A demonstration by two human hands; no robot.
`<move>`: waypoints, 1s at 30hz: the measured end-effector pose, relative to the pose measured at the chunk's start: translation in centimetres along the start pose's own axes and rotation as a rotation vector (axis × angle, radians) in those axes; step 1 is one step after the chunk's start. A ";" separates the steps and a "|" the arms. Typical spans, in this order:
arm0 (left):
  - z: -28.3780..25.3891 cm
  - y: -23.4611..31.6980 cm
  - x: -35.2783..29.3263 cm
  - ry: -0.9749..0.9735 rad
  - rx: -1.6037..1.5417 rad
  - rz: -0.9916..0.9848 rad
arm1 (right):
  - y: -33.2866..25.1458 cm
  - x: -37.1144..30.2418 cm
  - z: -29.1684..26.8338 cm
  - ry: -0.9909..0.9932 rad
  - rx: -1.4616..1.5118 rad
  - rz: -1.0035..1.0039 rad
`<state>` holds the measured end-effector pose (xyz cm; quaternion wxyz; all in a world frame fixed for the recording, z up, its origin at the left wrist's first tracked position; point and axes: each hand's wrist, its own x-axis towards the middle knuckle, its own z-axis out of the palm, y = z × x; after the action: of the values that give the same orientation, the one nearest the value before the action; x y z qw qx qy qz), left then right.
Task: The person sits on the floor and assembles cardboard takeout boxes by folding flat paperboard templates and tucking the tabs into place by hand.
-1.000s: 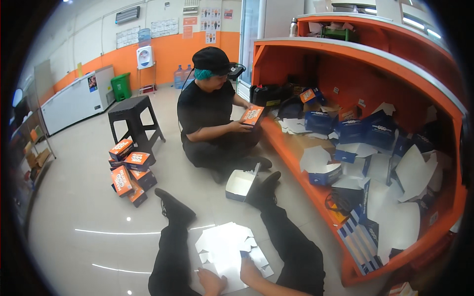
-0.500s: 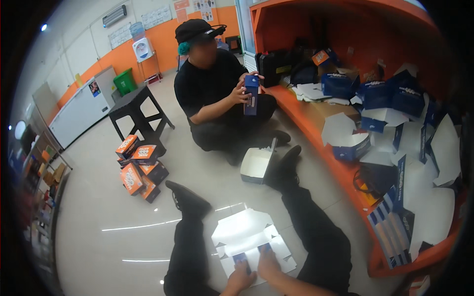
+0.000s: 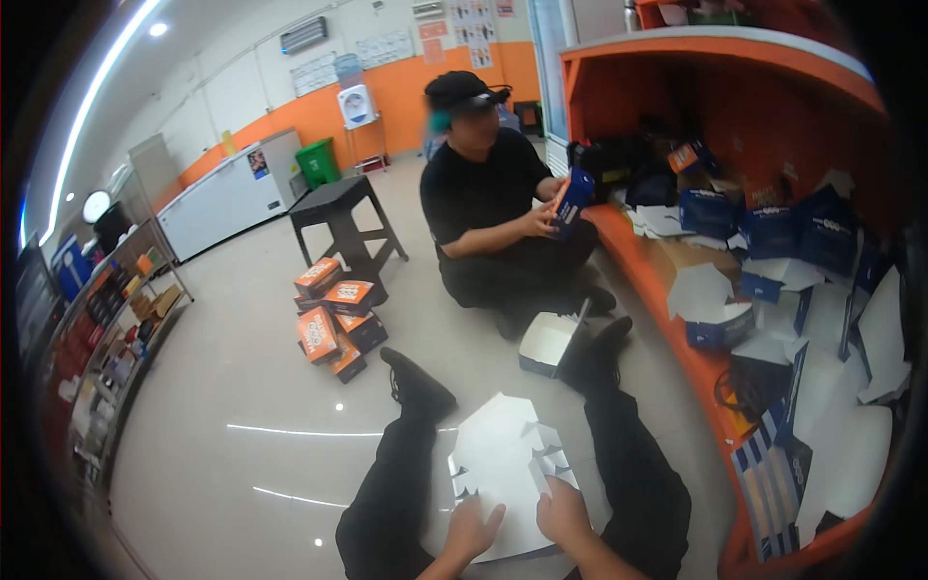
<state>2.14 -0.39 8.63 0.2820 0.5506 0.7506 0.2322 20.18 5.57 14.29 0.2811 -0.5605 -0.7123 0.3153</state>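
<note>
A flat cardboard box blank (image 3: 498, 440), white inside with cut tabs along its sides, lies between my outstretched legs. My left hand (image 3: 472, 530) is at its near left edge, thumb over the white face and fingers curled at the side tabs. On the near right, my right hand (image 3: 564, 512) grips a raised side flap (image 3: 539, 476) between thumb and fingers. An open box (image 3: 546, 338), white inside and dark outside, stands by my right foot.
Facing me, a person (image 3: 498, 208) sits on the floor holding a blue box (image 3: 572, 203). Several orange-and-blue boxes (image 3: 319, 333) are piled beside a black stool (image 3: 333, 208). An orange shelf (image 3: 667, 285) on the right holds many blue-and-white box blanks (image 3: 831, 435).
My hands have moved apart from the blank's blue-marked near flaps to its two sides. The blank has shifted and its right flap stands up. The other person's box is tilted. My view has turned left.
</note>
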 end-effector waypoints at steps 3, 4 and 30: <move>-3.2 5.2 -2.8 0.101 -0.265 -0.025 | -4.4 -2.1 -2.9 0.057 0.029 -0.184; -3.4 6.1 -3.3 0.005 -0.629 -0.107 | -5.6 -2.6 -3.9 -0.115 -0.064 -0.267; -5.4 8.3 -5.8 -0.489 -1.623 0.155 | -7.5 -9.8 -11.4 0.046 -0.147 -0.801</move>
<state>5.66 -3.74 19.02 0.7268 0.2623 0.2296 0.5918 26.17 -3.77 26.91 0.3567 -0.2640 -0.8885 0.1166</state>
